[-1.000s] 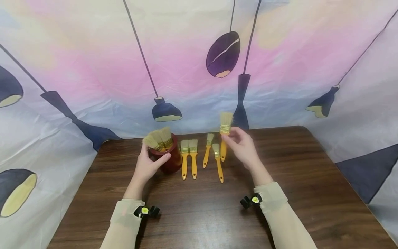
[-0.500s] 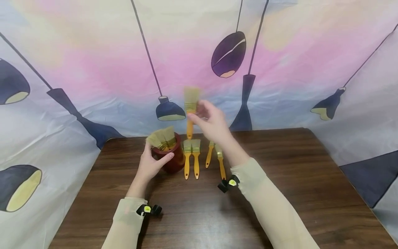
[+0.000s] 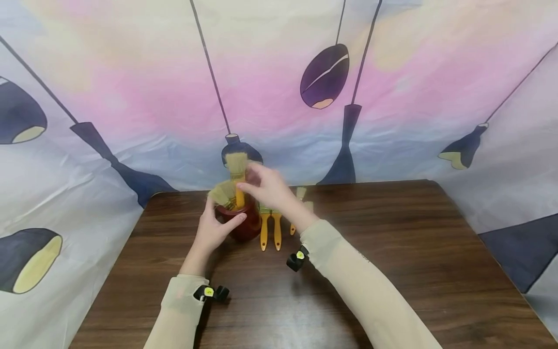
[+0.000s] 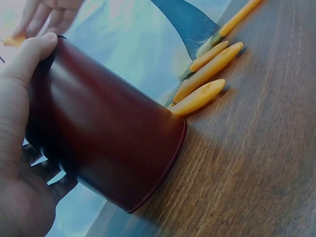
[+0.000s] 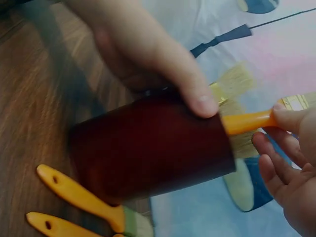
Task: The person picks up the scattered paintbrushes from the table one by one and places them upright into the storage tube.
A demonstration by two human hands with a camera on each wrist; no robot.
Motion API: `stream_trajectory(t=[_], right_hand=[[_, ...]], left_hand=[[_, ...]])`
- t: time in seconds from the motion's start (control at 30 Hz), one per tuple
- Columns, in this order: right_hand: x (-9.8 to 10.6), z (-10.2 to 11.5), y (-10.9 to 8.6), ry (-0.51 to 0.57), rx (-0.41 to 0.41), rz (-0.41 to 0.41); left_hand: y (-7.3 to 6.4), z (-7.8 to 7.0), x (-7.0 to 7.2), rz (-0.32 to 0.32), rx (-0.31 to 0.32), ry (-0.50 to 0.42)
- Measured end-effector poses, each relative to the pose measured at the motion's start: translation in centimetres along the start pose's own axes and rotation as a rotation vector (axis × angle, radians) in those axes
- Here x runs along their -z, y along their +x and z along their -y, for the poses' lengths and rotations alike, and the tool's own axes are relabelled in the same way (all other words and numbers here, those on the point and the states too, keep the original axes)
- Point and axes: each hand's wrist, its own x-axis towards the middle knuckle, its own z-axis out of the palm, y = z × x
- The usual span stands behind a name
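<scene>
My left hand (image 3: 211,228) grips a dark red cup (image 3: 248,225) near its rim, thumb on the near side. Bristle heads of several paintbrushes (image 3: 223,193) stick out of its mouth. Over the cup, my right hand (image 3: 270,189) pinches another paintbrush (image 3: 237,165) bristles up. In the right wrist view, that brush's orange handle (image 5: 249,122) reaches in past the cup's rim, its lower end hidden inside. The left wrist view shows the cup's smooth wall (image 4: 108,118) and its base on the table.
Right of the cup, two orange-handled brushes (image 3: 277,232) lie side by side on the brown wooden table (image 3: 392,242). Beyond them, smaller brushes (image 3: 301,193) are partly hidden by my right arm. A printed cloth (image 3: 131,97) hangs behind the table.
My right hand has carried the paintbrush up off the right side, then left and down over the cup, its handle entering the mouth. My left hand stays on the cup.
</scene>
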Motion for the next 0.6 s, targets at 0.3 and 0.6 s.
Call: stream_trajectory(t=[0.3, 0.6], right_hand=[[-1.0, -1.4, -0.2, -0.126, 0.064, 0.141], [-1.0, -1.2, -0.3, -0.053, 0.088, 0.12]], left_hand=[[0.0, -0.1, 0.0, -0.008, 0.003, -0.016], [0.0, -0.2, 0.0, -0.01, 0.003, -0.01]])
